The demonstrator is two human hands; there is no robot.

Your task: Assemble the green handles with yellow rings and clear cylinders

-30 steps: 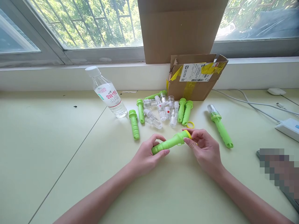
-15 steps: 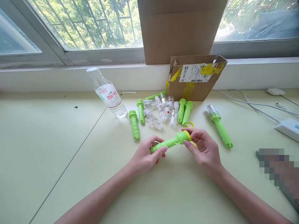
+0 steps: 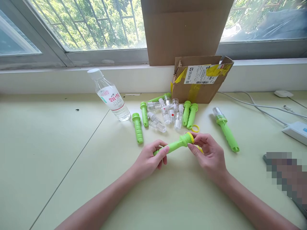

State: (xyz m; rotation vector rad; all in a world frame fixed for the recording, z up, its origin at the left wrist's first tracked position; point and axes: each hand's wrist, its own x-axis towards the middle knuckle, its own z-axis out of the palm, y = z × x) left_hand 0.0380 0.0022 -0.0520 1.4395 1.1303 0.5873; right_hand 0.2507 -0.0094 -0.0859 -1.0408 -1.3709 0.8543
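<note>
My left hand is wrapped round the lower end of a green plastic handle, which slants up to the right. At its threaded end sits a yellow ring, pinched between the fingers and thumb of my right hand. Another bit of yellow shows beside the right fingers, mostly hidden by them. Just beyond that hand a loose yellow ring lies on the table, close to two more green handles. Clear plastic tubes and caps lie piled farther back.
A tilted-looking water bottle stands back left, near a green handle. Behind the pile is an open cardboard box. To the right lie a green handle with a clear top, white cables, a white power strip and a blurred-out object.
The green handle has turned slightly in my left hand, and a small side tab on it no longer shows. My left thumb has shifted a little; the right hand has hardly moved.
</note>
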